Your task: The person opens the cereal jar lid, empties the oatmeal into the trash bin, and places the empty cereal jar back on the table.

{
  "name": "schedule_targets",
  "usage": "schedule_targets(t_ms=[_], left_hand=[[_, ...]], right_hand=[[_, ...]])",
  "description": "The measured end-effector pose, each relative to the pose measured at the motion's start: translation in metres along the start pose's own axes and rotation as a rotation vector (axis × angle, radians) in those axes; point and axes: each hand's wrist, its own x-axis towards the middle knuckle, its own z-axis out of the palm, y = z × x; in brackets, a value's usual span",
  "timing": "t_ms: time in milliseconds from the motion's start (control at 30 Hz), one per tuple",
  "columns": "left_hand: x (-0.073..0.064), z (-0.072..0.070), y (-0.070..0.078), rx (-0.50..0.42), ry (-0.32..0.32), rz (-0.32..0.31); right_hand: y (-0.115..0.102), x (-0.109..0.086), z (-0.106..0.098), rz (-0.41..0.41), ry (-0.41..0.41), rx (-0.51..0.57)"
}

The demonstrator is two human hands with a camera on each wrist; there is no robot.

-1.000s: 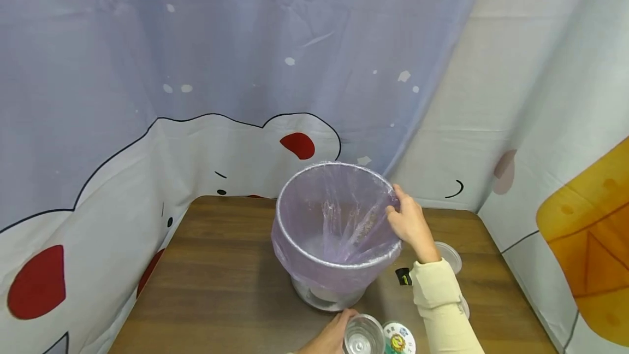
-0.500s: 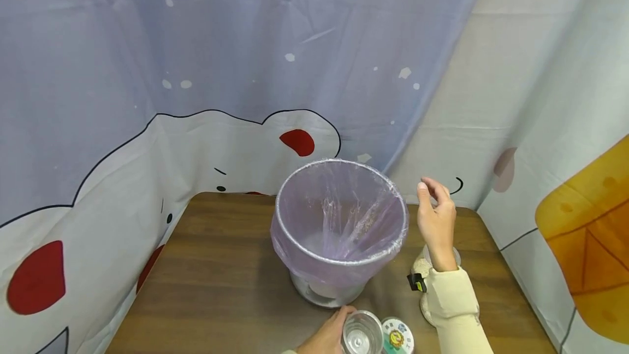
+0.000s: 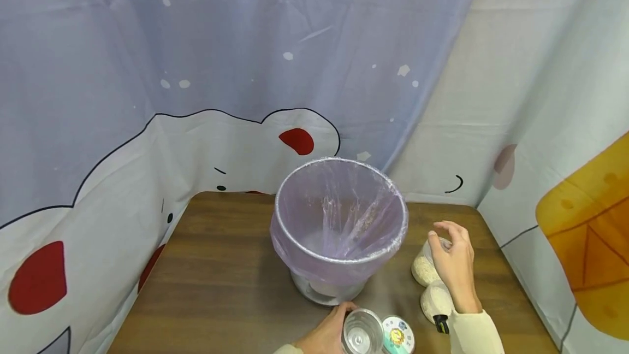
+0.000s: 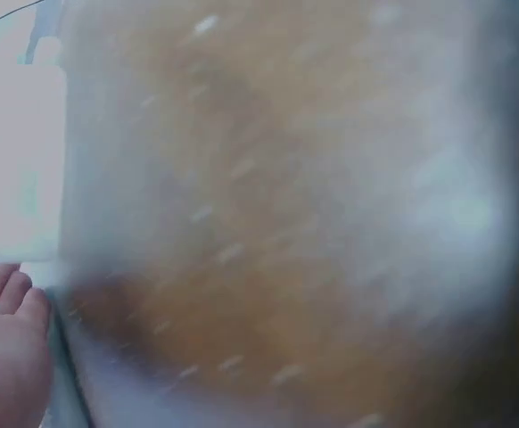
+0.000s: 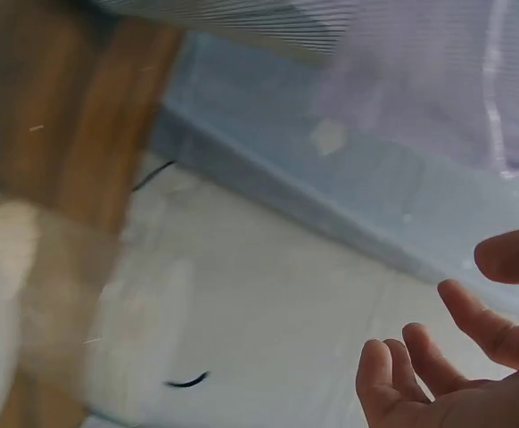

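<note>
My left hand (image 3: 328, 332) holds a clear, open-topped plastic jar (image 3: 362, 335) at the front of the table, its fingers around the left side and the thumb hidden. Touching that jar on the right is a container with a printed white and green lid (image 3: 398, 336). My right hand (image 3: 457, 266) hovers over two clear jars of pale beige filling, a rear one (image 3: 423, 271) and a front one (image 3: 436, 304). Its thumb and fingers are curved and apart, with nothing between them, as the right wrist view also shows. The left wrist view is mostly blurred.
A round bin (image 3: 339, 223) lined with a thin purple plastic bag stands mid-table, the bag folded over its rim. The brown wooden table (image 3: 206, 288) extends to the left. Printed curtains (image 3: 221, 59) hang behind it. A small black block (image 3: 441, 324) sits by my right cuff.
My right hand has let go of the bin's rim, moved right, then come down and back over the beige-filled jars. The left hand keeps its place at the clear jar.
</note>
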Motion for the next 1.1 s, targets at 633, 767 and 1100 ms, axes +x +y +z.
schedule_targets(t_ms=[633, 767, 1100], left_hand=[[0.01, -0.02, 0.037, 0.074, 0.051, -0.07], [0.015, -0.021, 0.044, 0.11, 0.064, -0.067], [0.029, -0.02, 0.064, 0.122, 0.051, -0.123]], right_hand=[[0.071, -0.069, 0.005, 0.26, -0.191, -0.358], [0.078, -0.074, 0.005, 0.302, -0.211, -0.374], [0.096, -0.08, 0.013, 0.341, -0.212, -0.36]])
